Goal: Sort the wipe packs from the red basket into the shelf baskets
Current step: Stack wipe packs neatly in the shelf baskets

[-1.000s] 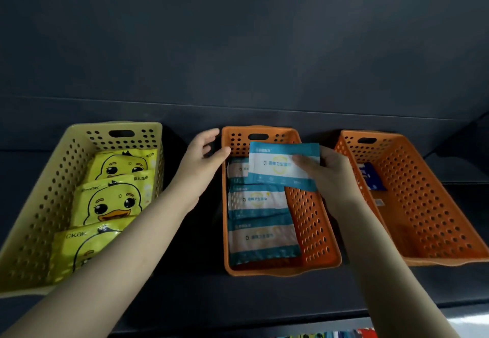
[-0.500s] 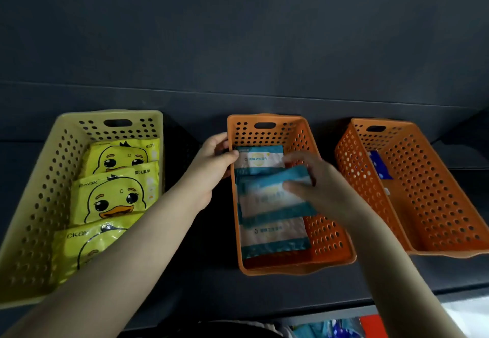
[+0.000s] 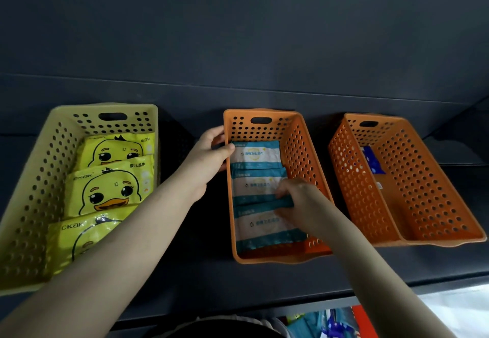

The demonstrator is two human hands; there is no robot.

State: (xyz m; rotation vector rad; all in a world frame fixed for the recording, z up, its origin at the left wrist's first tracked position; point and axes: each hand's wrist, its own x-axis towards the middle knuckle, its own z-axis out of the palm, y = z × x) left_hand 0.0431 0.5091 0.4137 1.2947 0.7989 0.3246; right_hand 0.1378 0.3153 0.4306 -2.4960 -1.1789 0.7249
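Observation:
Three baskets stand on a dark shelf. The middle orange basket (image 3: 304,149) holds several teal-and-white wipe packs in an overlapping row. My right hand (image 3: 296,200) reaches into it and pinches the lower edge of the middle teal wipe pack (image 3: 256,186). My left hand (image 3: 209,157) grips the basket's left wall near its far corner, thumb inside on the rearmost pack (image 3: 256,153). The yellow basket (image 3: 34,178) at left holds three yellow duck wipe packs (image 3: 111,192). The red basket (image 3: 362,319) shows only as a sliver below the shelf.
The right orange basket (image 3: 423,186) holds a small blue pack (image 3: 373,161) against its left wall. The shelf's front edge (image 3: 264,300) runs across the bottom. Colourful packs (image 3: 317,324) lie below it, beside the red basket.
My right hand carried the teal pack from above the basket down into the row and now presses its lower edge in. My left hand stayed on the basket's wall.

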